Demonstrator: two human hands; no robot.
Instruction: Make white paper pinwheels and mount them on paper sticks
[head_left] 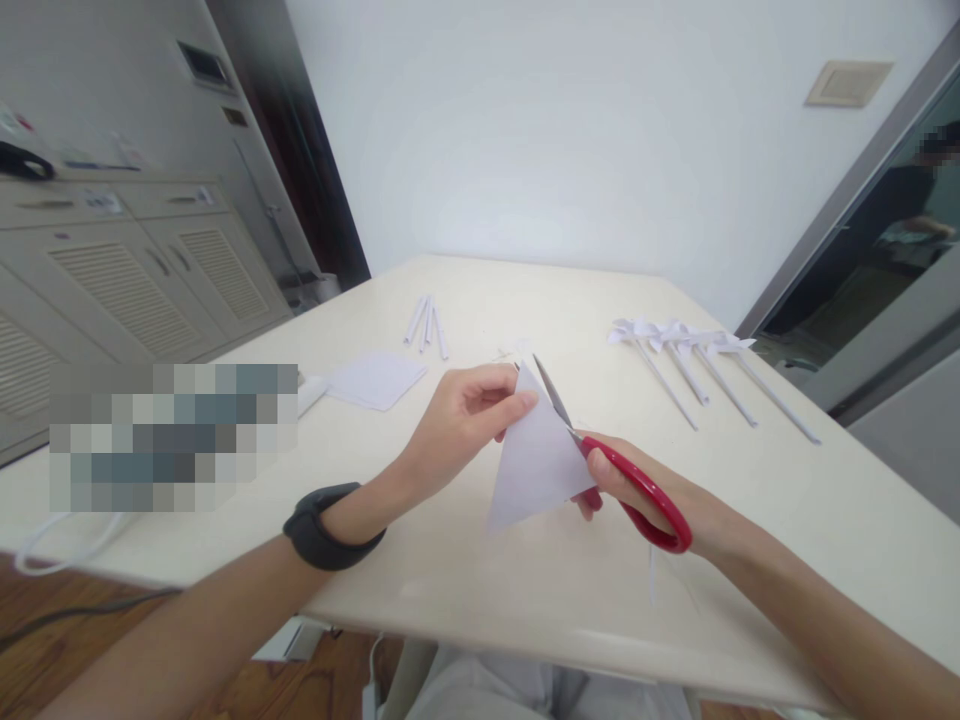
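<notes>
– Where's the triangular paper (536, 460)?
– Above the table (480, 590), its upper part pinched between the left hand's (472, 410) thumb and fingers
– What could go wrong?
– The right hand (679, 485) grips the red-handled scissors (622, 462), and the blade I can see lies along the paper's right edge, near those left fingertips; a slip might nick them. The lower left corner hangs unsupported, so flexing paper might skew a cut
– And farther out?
– The paper pinwheels (675, 333) lie apart, rightward; a wide right-arm sweep could knock them
</notes>
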